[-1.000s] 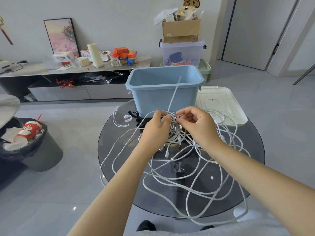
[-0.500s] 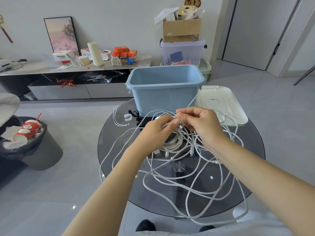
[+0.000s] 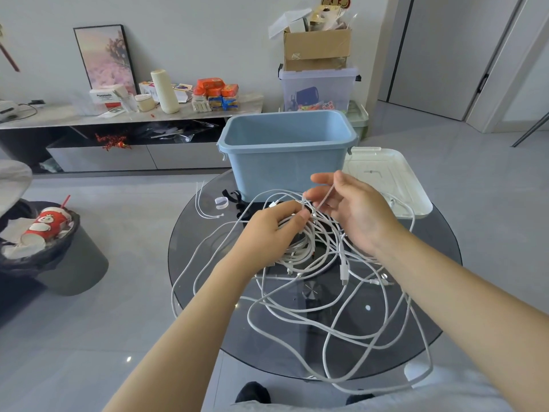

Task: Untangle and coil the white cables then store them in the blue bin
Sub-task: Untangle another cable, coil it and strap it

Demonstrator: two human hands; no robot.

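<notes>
I see the white cables [image 3: 300, 281] in a loose tangle on the round glass table [image 3: 416, 322], with loops spilling over the table edge from 4 to 6 o'clock. The left hand [image 3: 267, 230], near table centre, has its fingers curled narrow and pinches a bunch of strands at the top of the tangle. The right hand [image 3: 353, 209], just beside it at 1 o'clock, has its fingers spread fairly wide; one blurred strand crosses them, and I cannot tell whether it is pinched or only resting there. The blue bin [image 3: 285, 165] stands upright and open at 12 o'clock on the table, behind both hands. A white lid [image 3: 395, 179] lies flat at 2 o'clock, beside the bin. Small white ties [image 3: 205, 208] lie at 10 o'clock, apart from the tangle.
</notes>
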